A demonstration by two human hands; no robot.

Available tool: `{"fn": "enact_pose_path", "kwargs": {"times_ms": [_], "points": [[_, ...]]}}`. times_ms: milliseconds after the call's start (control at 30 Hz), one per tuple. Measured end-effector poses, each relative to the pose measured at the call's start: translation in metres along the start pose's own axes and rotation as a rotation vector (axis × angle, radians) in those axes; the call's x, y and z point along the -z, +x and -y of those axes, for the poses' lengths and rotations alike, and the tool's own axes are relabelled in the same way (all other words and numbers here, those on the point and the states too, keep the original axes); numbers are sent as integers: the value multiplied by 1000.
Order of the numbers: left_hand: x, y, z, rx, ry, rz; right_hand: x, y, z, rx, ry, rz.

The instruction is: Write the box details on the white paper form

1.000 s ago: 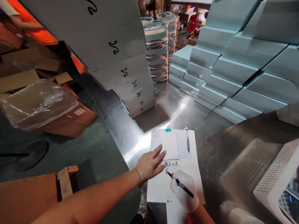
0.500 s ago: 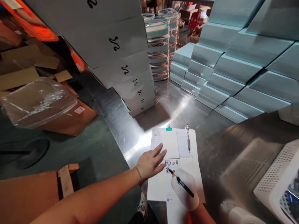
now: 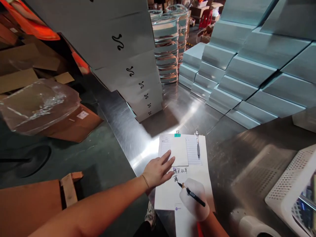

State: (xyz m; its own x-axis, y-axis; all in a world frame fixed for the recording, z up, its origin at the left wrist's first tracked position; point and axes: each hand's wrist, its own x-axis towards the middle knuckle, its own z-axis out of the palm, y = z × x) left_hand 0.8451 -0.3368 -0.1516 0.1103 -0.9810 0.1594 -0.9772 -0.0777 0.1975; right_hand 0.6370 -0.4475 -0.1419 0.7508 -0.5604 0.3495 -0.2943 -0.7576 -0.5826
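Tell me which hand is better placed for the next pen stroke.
Probably the right hand: it holds the black pen, tip near the writing. The left hand lies penless across the paper.

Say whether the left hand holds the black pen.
No, the right hand holds the black pen; the left hand rests on the paper.

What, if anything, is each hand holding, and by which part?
The white-gloved right hand grips a slim black pen near its writing tip; the bare left hand rests on white paper, gripping nothing.
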Motion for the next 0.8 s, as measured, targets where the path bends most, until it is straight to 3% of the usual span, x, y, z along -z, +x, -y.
{"fn": "enact_pose_path", "kwargs": {"times_ms": [100, 233, 533, 633, 800], "points": [[-1, -1, 1, -8, -8, -4, 6, 6, 2, 104, -68, -36], [-4, -2, 4, -16, -31, -16, 15, 8, -2, 7, -104, -115], [-2, -1, 1, -19, -15, -29, 23, 0, -15, 26, 136, 43], [-3, 0, 1, -12, -6, -27, 22, -1, -15, -45, 203, 120], [-6, -1, 2, 14, 0, 33, 22, -2, -17, -99, 269, 105]]}}
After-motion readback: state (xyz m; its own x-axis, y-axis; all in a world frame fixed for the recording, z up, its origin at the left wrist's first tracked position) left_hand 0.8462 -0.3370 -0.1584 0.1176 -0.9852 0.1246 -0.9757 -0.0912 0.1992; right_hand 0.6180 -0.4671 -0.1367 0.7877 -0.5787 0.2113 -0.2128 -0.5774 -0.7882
